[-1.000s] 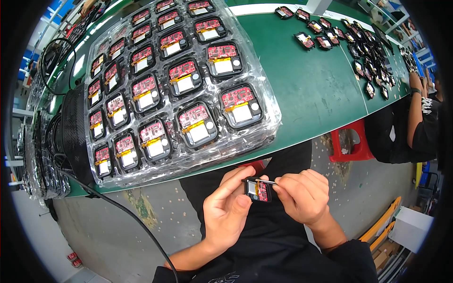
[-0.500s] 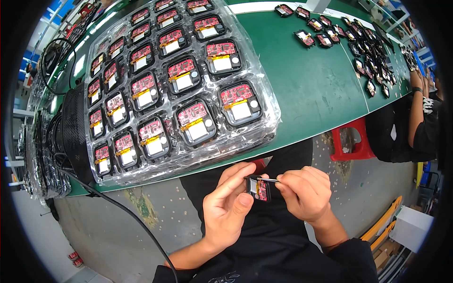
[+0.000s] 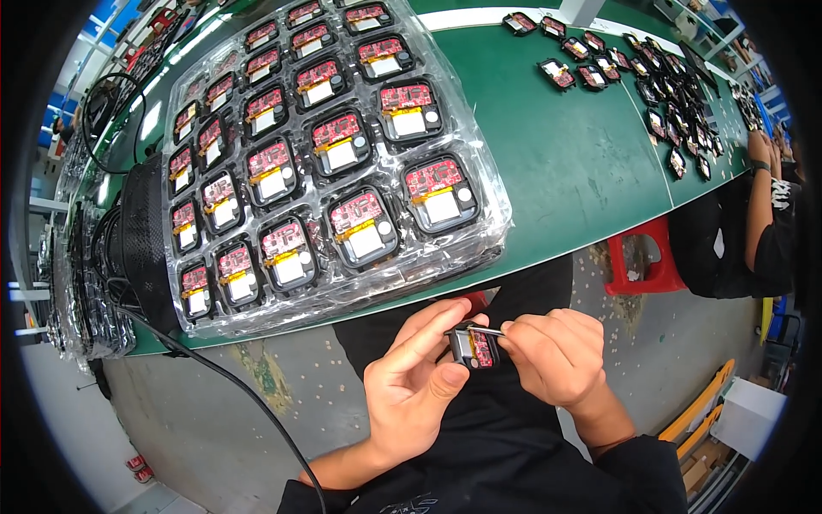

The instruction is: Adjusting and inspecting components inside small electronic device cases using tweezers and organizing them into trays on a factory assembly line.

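Observation:
In front of my body, my left hand [image 3: 413,381] grips a small black casing [image 3: 476,351] by its edges, between the thumb and fingers. A red circuit board and a silvery-white rectangular part face up in it. My right hand [image 3: 556,355] pinches a thin metal tool, seemingly tweezers [image 3: 486,331], whose tip reaches over the casing's upper edge. Whether the tip touches a part is too small to tell. Beyond my hands, a clear plastic tray [image 3: 495,218] on the bench holds rows of similar casings [image 3: 441,193], with red boards and yellow strips.
The tray sits on a green bench [image 3: 556,180], near its front edge. Loose casings [image 3: 676,107] lie piled at the far right. A black cable [image 3: 244,390] hangs on the left. A red stool [image 3: 646,257] and another person's arm [image 3: 758,206] are at right.
The casing has tilted slightly in my left hand and shifted a little to the right. My right hand has moved slightly down, still with the metal tool at the casing.

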`<state>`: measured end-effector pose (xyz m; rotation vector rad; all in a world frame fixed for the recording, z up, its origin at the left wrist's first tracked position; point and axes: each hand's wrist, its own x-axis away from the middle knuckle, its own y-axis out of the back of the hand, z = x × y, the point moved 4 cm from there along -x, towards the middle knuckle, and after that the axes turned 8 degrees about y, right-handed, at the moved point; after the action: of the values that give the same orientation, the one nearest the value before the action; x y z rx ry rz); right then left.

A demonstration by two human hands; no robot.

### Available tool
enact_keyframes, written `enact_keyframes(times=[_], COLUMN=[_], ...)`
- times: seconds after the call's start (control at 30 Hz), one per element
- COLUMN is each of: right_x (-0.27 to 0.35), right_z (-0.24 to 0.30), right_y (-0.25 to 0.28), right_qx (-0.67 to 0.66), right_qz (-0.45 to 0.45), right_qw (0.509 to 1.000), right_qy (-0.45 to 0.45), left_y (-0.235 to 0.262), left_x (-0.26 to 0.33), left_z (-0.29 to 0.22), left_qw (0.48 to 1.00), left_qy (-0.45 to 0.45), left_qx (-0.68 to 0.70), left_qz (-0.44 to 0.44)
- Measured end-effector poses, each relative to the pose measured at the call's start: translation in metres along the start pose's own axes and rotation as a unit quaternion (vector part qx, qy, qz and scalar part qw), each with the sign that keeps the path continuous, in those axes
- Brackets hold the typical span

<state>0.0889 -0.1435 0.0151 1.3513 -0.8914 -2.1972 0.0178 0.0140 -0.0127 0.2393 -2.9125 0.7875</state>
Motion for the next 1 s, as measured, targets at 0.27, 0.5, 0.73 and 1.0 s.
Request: enact_keyframes(times=[0.27, 0.5, 0.73, 1.0], right_x=[-0.012, -0.031, -0.033, -0.032], right_z=[-0.021, -0.083, -0.127, -0.126], right_y=[0.027, 0.024, 0.001, 0.009], right_qx=[-0.102, -0.086, -0.133, -0.116], right_qz=[-0.128, -0.207, -0.172, -0.158], right_qw=[0.984, 0.956, 0.933, 0.937], right_qy=[-0.075, -0.188, -0.287, -0.291], left_y=[0.004, 0.033, 0.094, 0.11], left_x=[0.01, -0.032, -0.13, -0.195], left_z=[-0.076, -0.186, -0.243, -0.249], left_qw=[0.992, 0.906, 0.879, 0.736], left_qy=[-0.082, -0.309, -0.216, -0.217], left_qx=[-0.091, -0.274, -0.402, -0.626], left_qz=[0.003, -0.093, -0.141, -0.14])
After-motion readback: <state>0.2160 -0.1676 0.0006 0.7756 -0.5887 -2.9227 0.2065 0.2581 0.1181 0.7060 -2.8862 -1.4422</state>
